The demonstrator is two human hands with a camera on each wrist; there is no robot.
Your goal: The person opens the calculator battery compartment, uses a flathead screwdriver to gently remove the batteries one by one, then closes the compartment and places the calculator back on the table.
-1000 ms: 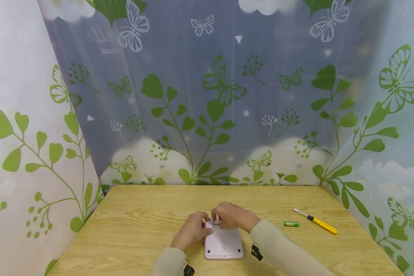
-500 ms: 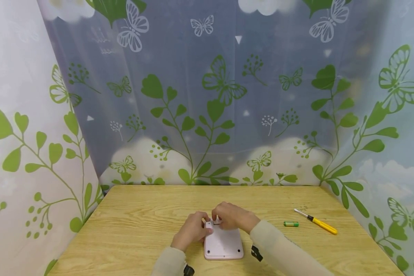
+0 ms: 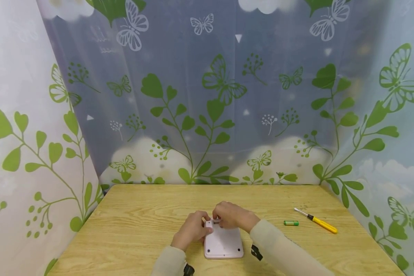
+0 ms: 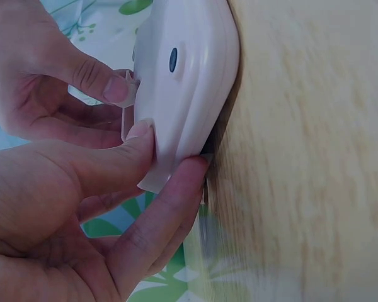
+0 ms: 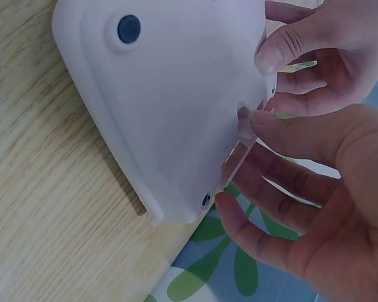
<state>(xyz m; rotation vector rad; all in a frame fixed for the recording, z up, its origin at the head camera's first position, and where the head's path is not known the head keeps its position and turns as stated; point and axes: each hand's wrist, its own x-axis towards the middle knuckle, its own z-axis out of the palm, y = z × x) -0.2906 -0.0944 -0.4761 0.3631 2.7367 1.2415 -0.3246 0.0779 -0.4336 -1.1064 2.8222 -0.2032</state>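
A pale pink flat device with rounded corners and dark round feet lies underside up near the table's front. My left hand grips its far left corner, thumb on the underside and fingers at the edge. At the far edge my right hand pinches a small pale battery cover between thumb and fingers. Beside the cover, a narrow battery slot shows in the right wrist view, with a screw near it. The cover's far side is hidden by my fingers.
A green battery lies on the wooden table to the right of the device. Farther right is a screwdriver with a yellow handle. A patterned curtain hangs behind the table.
My right hand has shifted very slightly to the right with the cover, and a bit more of the slot shows. The left hand and the device stay in place.
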